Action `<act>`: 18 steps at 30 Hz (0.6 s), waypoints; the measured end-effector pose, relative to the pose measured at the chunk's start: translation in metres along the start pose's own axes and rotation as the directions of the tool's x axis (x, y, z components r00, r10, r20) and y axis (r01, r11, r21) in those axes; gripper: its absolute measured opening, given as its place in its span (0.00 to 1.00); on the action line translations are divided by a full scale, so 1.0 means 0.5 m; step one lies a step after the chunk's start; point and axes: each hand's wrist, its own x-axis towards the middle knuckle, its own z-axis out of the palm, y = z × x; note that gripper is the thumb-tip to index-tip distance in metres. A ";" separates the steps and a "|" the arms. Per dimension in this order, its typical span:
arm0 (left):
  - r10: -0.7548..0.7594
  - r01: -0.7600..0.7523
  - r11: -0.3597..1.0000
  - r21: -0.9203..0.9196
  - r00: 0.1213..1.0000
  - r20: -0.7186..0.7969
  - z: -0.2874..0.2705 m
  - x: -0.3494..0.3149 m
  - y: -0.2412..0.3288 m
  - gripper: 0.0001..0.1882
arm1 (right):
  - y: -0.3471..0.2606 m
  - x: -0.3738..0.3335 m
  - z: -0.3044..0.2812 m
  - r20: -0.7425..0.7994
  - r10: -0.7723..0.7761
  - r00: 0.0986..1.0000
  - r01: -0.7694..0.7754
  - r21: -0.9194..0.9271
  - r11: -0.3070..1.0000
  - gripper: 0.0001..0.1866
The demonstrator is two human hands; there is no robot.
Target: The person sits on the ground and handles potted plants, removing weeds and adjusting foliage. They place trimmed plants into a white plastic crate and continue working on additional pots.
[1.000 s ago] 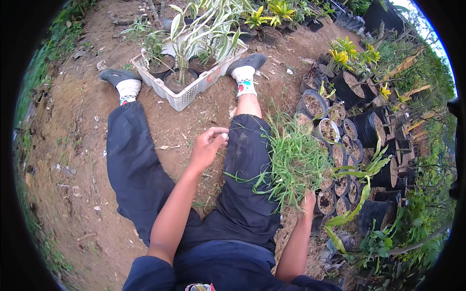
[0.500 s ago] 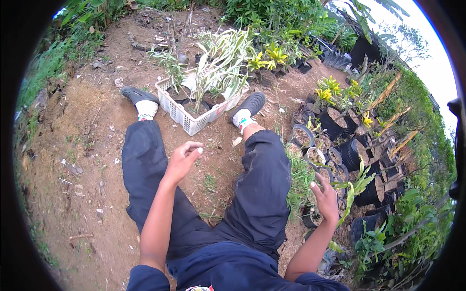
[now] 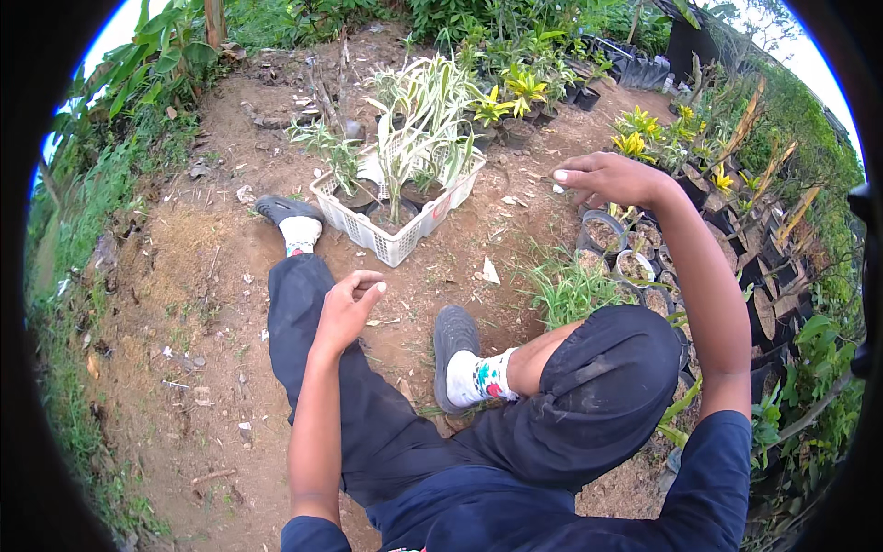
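Note:
My left hand hovers over my left thigh, its fingers loosely bent and the thumb apart, with nothing in it. Out to the right, my right hand is raised above the ground near the black pots, fingers stretched toward the left and holding nothing. Between and beyond the hands stands a white plastic crate, touched by neither. Potted plants with long cream-and-green striped leaves fill it, and a smaller leafy plant grows at its left side.
Rows of black pots with soil line the right side, some with yellow-leaved plants. A grass tuft grows beside my bent right knee. My left shoe rests left of the crate. Bushes edge the dirt ground.
My right hand has risen forward and left from beside my knee. My right foot has drawn back from the crate, and the knee has bent outward. The left hand keeps its pose.

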 end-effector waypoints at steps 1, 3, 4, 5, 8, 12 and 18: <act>0.015 -0.017 0.997 0.074 0.999 0.029 0.003 0.021 0.010 0.18 | -0.002 0.034 -0.002 0.011 -0.024 1.000 0.024 -0.078 0.997 0.42; 0.063 -0.078 0.975 0.208 0.995 0.075 0.010 0.084 0.023 0.18 | -0.006 0.115 0.013 0.048 -0.073 0.996 0.083 -0.240 0.967 0.43; 0.074 -0.098 0.962 0.256 0.992 0.101 0.016 0.131 0.025 0.19 | -0.003 0.153 0.023 0.064 -0.059 0.996 0.072 -0.226 0.972 0.43; 0.085 -0.139 0.931 0.338 0.982 0.170 0.016 0.184 0.022 0.20 | 0.003 0.190 0.043 0.094 -0.037 0.995 0.056 -0.208 0.976 0.43; 0.001 -0.171 0.800 0.576 0.959 0.283 -0.002 0.332 -0.010 0.21 | 0.033 0.291 0.097 0.215 0.035 0.976 0.021 -0.254 0.967 0.43; -0.179 0.165 0.682 0.713 0.982 -0.056 0.003 0.444 -0.114 0.33 | 0.079 0.441 0.135 0.276 0.162 0.948 -0.077 -0.295 0.952 0.43; -0.242 0.455 0.838 0.300 0.804 -0.543 0.006 0.612 -0.370 0.46 | 0.256 0.735 0.195 0.289 0.247 0.925 -0.199 -0.186 0.962 0.46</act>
